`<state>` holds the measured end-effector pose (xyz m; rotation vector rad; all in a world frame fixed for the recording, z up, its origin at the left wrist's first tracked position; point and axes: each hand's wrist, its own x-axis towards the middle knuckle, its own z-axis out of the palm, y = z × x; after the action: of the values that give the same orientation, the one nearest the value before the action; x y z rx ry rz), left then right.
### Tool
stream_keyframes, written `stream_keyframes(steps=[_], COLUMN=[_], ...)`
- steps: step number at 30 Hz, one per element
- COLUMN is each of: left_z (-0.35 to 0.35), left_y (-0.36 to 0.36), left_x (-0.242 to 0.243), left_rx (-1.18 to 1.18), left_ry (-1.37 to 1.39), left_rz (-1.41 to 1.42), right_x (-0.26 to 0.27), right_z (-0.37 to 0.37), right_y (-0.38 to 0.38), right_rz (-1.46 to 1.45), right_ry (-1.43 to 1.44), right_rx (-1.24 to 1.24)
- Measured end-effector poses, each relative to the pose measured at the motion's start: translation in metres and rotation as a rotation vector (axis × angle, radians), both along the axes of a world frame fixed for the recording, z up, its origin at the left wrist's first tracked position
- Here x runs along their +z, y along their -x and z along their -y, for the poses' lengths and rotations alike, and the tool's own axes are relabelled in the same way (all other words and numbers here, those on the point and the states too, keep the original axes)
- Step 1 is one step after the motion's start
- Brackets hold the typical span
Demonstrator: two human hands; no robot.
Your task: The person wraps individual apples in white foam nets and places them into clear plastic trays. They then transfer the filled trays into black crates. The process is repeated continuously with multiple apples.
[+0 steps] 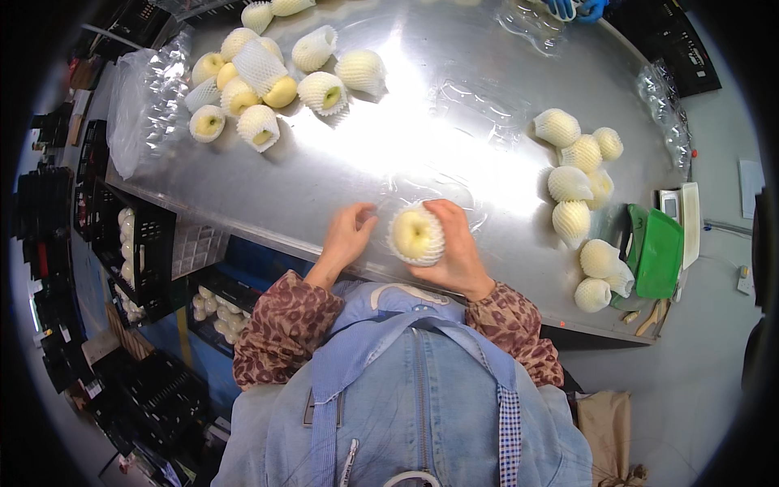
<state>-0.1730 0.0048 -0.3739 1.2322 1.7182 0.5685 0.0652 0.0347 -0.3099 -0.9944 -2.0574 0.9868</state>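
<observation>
My right hand (pixel 456 249) grips a yellow apple or pear (pixel 415 234) wrapped in a white foam net, its stem hollow facing the camera. To its left, my left hand (pixel 350 234) is raised over the table edge with fingers apart, holding nothing. Beneath and behind the fruit, a clear plastic clamshell or tray (pixel 447 198) lies on the metal table (pixel 255 189); its outline is hard to make out in the glare. Netted fruits (pixel 258 128) cluster at the upper left, some partly out of their nets. More netted fruits (pixel 571 222) form a loose row at the right.
Stacked clear plastic trays (pixel 167 91) stand at the left end. A green scale pan (pixel 660 252) is at the right. Black crates (pixel 158 255) with fruit sit below left. Across the table, a co-worker's blue-gloved hands (pixel 575 9) are near clear packaging (pixel 532 27).
</observation>
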Motion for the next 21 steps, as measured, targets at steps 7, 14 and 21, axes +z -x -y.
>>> stream_keyframes(steps=[7, 14, 21], left_z=[0.014, 0.013, 0.011], left_y=[-0.001, -0.006, -0.008], left_x=[-0.017, -0.008, 0.002], left_rx=[0.187, 0.321, 0.303], left_ry=[0.096, 0.148, 0.174], left_rz=[0.440, 0.581, 0.533], right_x=[-0.010, -0.023, -0.011], right_z=[0.001, -0.001, -0.004], right_y=[0.037, 0.044, 0.025], right_rz=[0.318, 0.481, 0.361], right_ry=[-0.098, -0.121, -0.127], right_rx=[0.026, 0.041, 0.018])
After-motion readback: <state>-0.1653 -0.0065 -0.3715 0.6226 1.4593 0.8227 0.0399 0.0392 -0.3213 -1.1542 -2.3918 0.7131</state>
